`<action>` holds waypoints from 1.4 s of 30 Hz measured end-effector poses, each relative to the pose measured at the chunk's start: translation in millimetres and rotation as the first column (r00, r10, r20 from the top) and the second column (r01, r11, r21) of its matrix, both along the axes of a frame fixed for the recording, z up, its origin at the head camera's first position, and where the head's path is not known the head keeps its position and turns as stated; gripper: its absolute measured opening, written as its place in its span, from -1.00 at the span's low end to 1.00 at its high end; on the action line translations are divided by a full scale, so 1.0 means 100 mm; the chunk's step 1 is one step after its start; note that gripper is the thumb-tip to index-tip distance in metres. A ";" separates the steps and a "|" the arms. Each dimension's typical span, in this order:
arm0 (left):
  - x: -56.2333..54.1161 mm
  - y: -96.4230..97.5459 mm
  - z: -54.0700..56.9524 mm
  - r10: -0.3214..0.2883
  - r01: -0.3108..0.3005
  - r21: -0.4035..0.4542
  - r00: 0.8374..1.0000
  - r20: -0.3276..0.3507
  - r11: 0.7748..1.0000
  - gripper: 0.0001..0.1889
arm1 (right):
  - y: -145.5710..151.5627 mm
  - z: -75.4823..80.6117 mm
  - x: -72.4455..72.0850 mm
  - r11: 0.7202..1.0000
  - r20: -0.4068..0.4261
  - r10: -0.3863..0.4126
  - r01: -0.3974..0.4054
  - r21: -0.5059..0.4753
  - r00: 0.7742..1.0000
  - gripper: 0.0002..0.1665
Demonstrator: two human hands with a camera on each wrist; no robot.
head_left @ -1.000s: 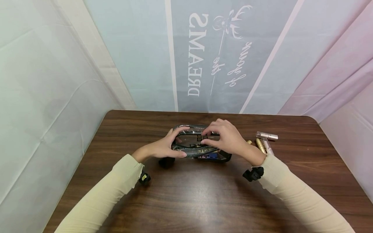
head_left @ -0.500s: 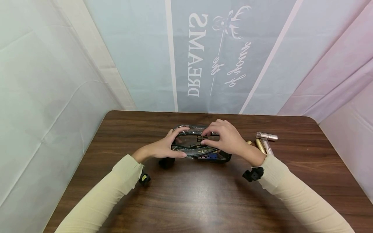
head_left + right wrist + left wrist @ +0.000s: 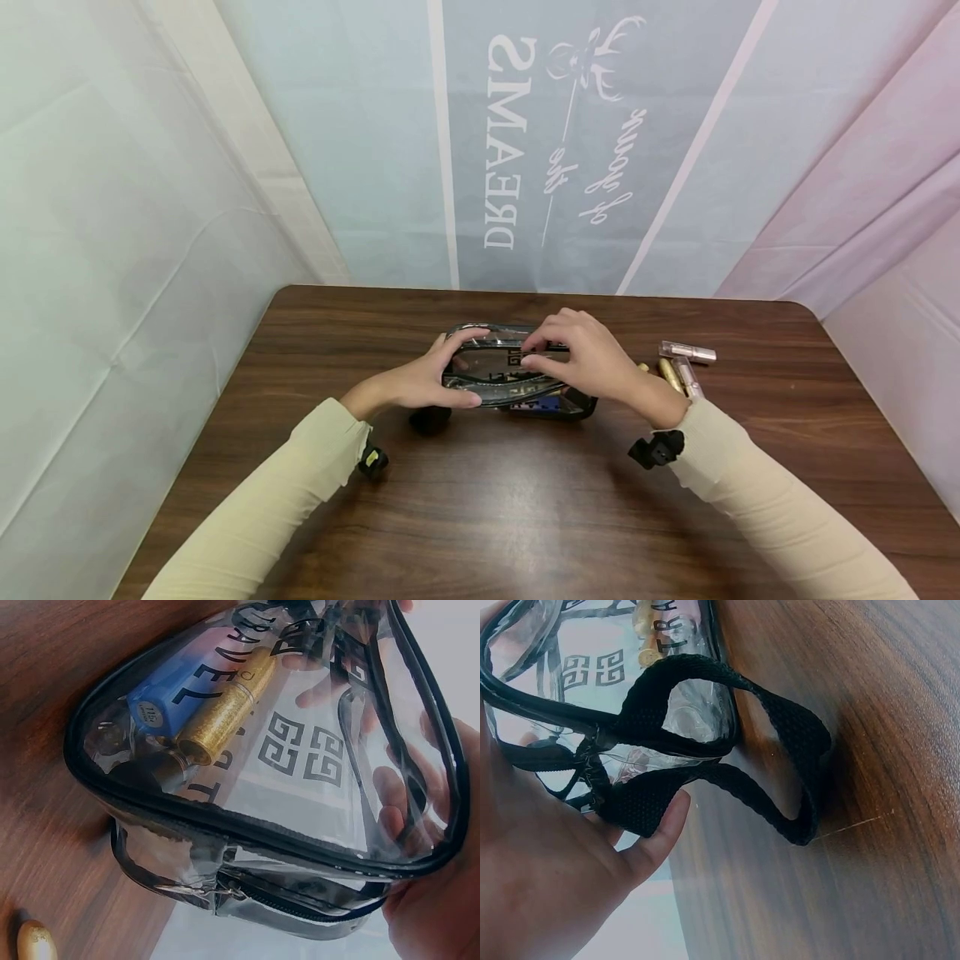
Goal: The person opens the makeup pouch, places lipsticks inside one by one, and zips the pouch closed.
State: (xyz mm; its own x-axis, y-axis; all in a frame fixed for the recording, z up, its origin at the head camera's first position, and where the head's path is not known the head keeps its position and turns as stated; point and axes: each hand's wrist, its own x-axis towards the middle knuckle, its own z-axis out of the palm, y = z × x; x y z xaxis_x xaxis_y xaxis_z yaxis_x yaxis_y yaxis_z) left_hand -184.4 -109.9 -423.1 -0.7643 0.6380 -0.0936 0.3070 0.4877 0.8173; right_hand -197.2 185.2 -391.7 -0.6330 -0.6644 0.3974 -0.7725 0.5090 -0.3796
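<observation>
A clear pouch [image 3: 487, 392] with black piping, lettering and an unzipped top sits on the table between both hands. My left hand [image 3: 412, 379] holds its left end, thumb on the near side and fingers over the far side. At the right part of the opening, my right hand [image 3: 585, 354] grips the far rim with curled fingers. Through the plastic in the right wrist view I see a gold lipstick tube [image 3: 225, 709], a blue-and-pink tube [image 3: 169, 686] and a dark one [image 3: 154, 772]. A black strap loop [image 3: 795, 742] hangs from the left end.
Right of the pouch lie a clear-capped lipstick [image 3: 688, 352], a gold tube [image 3: 670, 375] and another clear-capped tube [image 3: 687, 377]. One more gold end [image 3: 642, 366] peeks out beside my right wrist. The brown wooden table [image 3: 510, 517] meets curtains at its back edge.
</observation>
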 end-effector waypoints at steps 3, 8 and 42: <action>0.00 0.01 -0.01 0.001 -0.001 0.006 1.000 0.000 1.000 -0.02 | 0.03 0.02 0.00 0.999 0.023 0.025 -0.024 -0.029 0.999 -0.86; 0.01 0.01 -0.01 0.001 -0.001 0.012 1.000 0.010 1.000 -0.03 | 0.09 0.06 0.01 0.995 0.068 0.056 -0.050 -0.086 0.996 -0.86; 0.07 0.04 -0.02 0.006 -0.006 -0.015 1.000 0.011 1.000 -0.02 | 0.99 0.11 -0.12 0.961 0.073 -0.193 0.203 -0.189 0.979 -0.87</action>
